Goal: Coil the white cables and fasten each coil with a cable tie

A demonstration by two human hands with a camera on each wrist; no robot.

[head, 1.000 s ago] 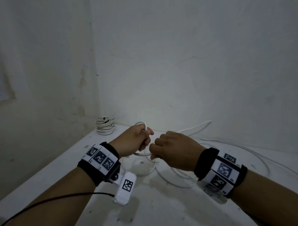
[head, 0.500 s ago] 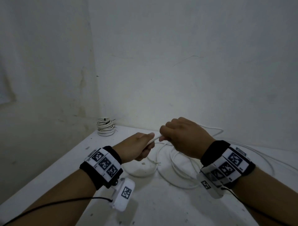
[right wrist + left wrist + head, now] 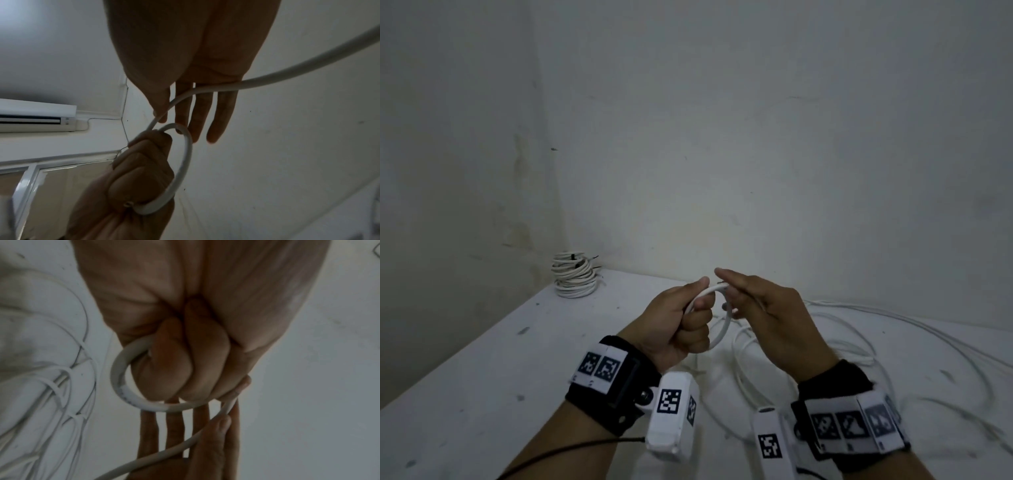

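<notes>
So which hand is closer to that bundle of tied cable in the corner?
Left. The left hand sits just right of the tied coil, nearer the viewer; the right hand is farther right.

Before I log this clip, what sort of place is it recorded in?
Probably a bare indoor room used as a plain workspace, not a fitted workshop. A scuffed white tabletop sits in a corner of stained, unpainted-looking walls, and a white wall-mounted air conditioner hangs near the ceiling.
</notes>
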